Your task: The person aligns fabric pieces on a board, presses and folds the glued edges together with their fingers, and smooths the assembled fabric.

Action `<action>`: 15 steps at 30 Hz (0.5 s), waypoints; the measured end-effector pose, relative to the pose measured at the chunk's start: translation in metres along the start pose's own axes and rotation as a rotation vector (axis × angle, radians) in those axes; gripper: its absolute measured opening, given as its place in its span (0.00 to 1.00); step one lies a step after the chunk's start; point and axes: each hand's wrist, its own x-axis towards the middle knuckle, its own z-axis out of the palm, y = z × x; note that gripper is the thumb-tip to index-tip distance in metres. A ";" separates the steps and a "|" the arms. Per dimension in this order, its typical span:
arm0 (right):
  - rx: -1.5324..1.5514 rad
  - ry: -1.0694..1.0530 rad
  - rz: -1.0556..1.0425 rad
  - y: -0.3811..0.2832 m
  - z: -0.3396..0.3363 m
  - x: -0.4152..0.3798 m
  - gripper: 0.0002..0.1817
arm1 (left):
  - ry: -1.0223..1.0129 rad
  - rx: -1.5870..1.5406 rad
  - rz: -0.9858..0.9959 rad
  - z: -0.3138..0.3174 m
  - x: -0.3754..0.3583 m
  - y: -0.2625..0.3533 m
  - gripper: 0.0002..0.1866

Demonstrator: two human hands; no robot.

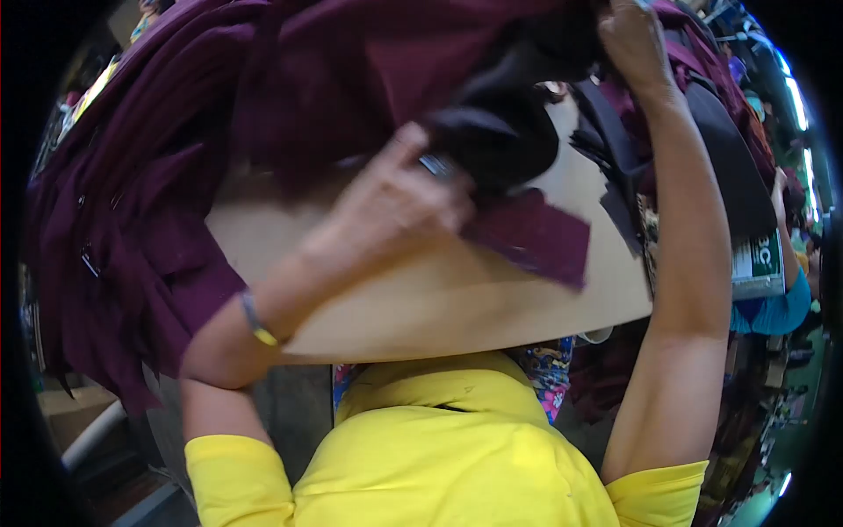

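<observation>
My left hand (395, 193), blurred by motion, is over the middle of the tabletop (421, 307), at the lower edge of a black cloth (500, 123). Whether its fingers grip anything is too smeared to tell. A small dark object shows at its fingers. My right hand (630, 39) is raised at the top right, its fingers closed at the edge of the black cloth. Maroon cloth (342, 79) spreads behind the black piece. Just right of my left hand, a maroon flap (536, 235) lies on the table.
A big pile of maroon cloth (132, 220) hangs over the table's left side. Dark and maroon pieces (720, 149) lie on the right, beyond my right forearm. Past them, a person in a teal sleeve (790, 303) is near a green and white printed package (762, 259).
</observation>
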 end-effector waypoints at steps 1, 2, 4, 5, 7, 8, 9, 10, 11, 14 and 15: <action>0.082 -0.027 0.047 0.007 -0.019 0.000 0.33 | 0.007 0.038 -0.036 -0.002 -0.004 -0.026 0.08; 0.062 -0.097 0.217 -0.008 -0.041 -0.006 0.34 | 0.014 0.076 -0.071 -0.004 -0.008 -0.051 0.10; -0.166 0.010 0.179 -0.027 -0.047 -0.028 0.35 | -0.275 0.247 -0.115 -0.024 -0.015 -0.094 0.12; 0.026 -0.053 0.177 -0.028 -0.046 -0.039 0.36 | -0.215 0.261 -0.131 -0.036 -0.016 -0.105 0.11; 0.099 -0.132 0.079 -0.041 -0.039 -0.071 0.40 | -0.214 0.272 -0.141 -0.050 -0.023 -0.126 0.09; 0.271 -0.195 0.125 -0.049 -0.036 -0.089 0.38 | -0.275 0.270 -0.133 -0.051 -0.031 -0.137 0.08; 0.438 -0.252 0.184 -0.058 -0.034 -0.107 0.36 | -0.312 0.248 -0.137 -0.048 -0.045 -0.149 0.07; 0.587 -0.277 0.280 -0.064 -0.028 -0.129 0.41 | -0.352 0.225 -0.143 -0.047 -0.052 -0.155 0.07; 0.634 -0.312 0.330 -0.069 -0.030 -0.147 0.41 | -0.423 0.142 -0.278 -0.049 -0.057 -0.153 0.08; 0.692 -0.368 0.454 -0.080 -0.045 -0.200 0.43 | -0.316 -0.102 -0.465 -0.074 -0.066 -0.124 0.09; 0.656 -0.383 0.480 -0.084 -0.052 -0.215 0.44 | -0.247 -0.155 -0.464 -0.086 -0.056 -0.099 0.10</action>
